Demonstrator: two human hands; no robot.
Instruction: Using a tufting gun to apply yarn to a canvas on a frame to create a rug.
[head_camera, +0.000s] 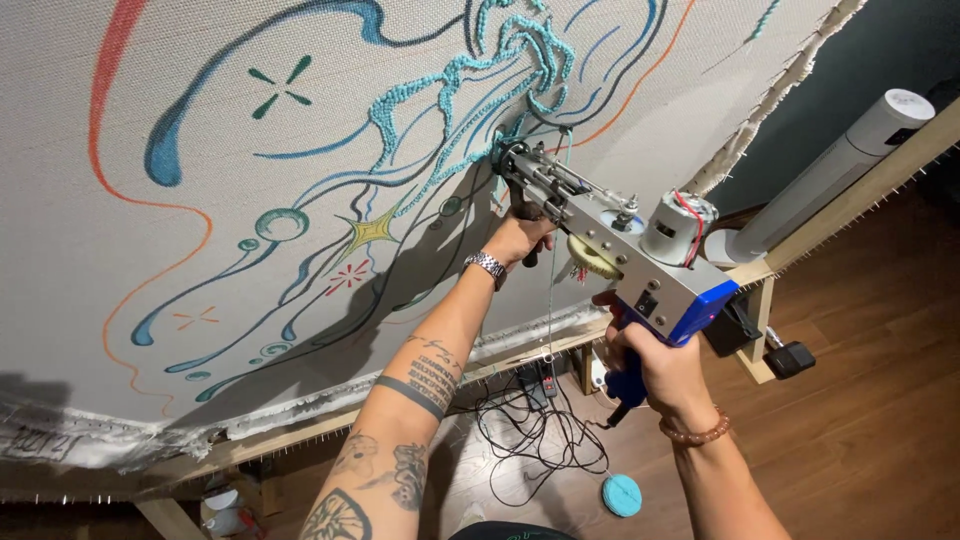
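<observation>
While the right hand (660, 370) clasps the blue rear grip of the tufting gun (610, 245), the left hand (520, 238) wraps its front handle, the needle pressed against the stretched backing cloth (200, 130) beside teal yarn loops (450, 85).

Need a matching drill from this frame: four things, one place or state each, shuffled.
Things:
1. left hand
2. right hand
3. yarn ball
4. tufting gun

Places or states:
A. lies on the wood floor, turquoise
B. grips the blue rear handle
C. tip pressed against the stretched cloth
D. grips the front handle, below the gun's tip, with a metal watch on its wrist

Pairs: 1-D, 2-B, 3-A, 4-C
</observation>
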